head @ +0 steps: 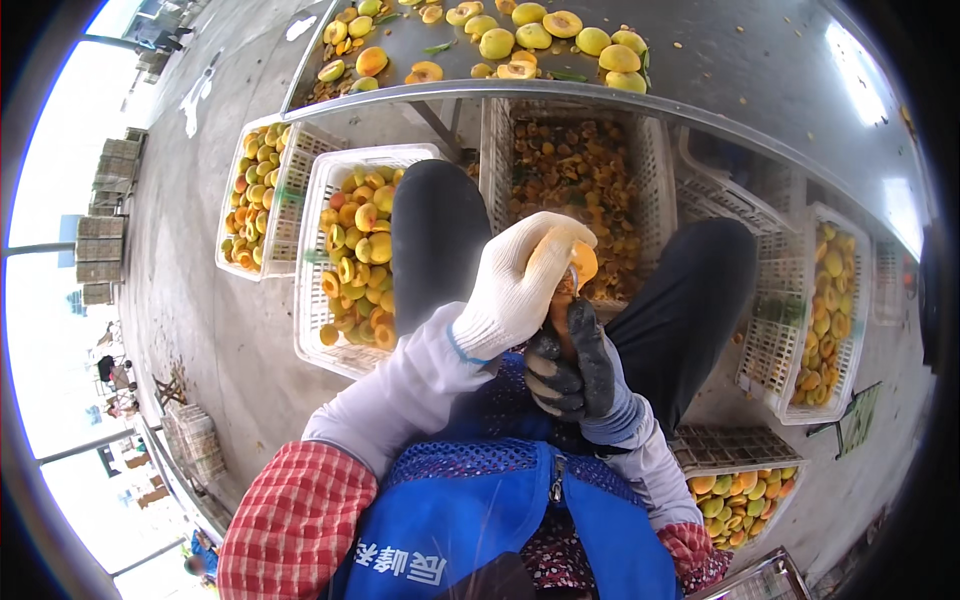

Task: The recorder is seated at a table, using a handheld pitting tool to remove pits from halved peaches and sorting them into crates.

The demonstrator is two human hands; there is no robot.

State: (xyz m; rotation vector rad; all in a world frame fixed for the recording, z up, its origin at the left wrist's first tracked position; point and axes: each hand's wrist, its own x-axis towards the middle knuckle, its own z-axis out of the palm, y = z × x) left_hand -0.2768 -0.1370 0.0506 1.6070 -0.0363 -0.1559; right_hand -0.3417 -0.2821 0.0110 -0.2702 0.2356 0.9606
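Note:
My left hand (517, 277), in a white knitted glove, holds a yellow-orange fruit half (584, 262), likely peach or apricot, above the space between my knees. In a dark coated glove, my right hand (571, 367) grips the brown handle of a small tool (562, 322). Its curved metal end touches the fruit. Beneath both hands stands a white plastic crate (654, 187) with brown-orange scraps and stones. On the metal table (720, 67) beyond lie whole and halved yellow-green fruits (532, 36).
Left of my knees are a white crate of fruit halves (360, 255) and another fruit crate (259, 195). Fruit crates also stand at right (817, 322) and lower right (739, 495). The table's metal edge (480, 88) crosses in front of me. Stacked crates (100, 251) stand far left.

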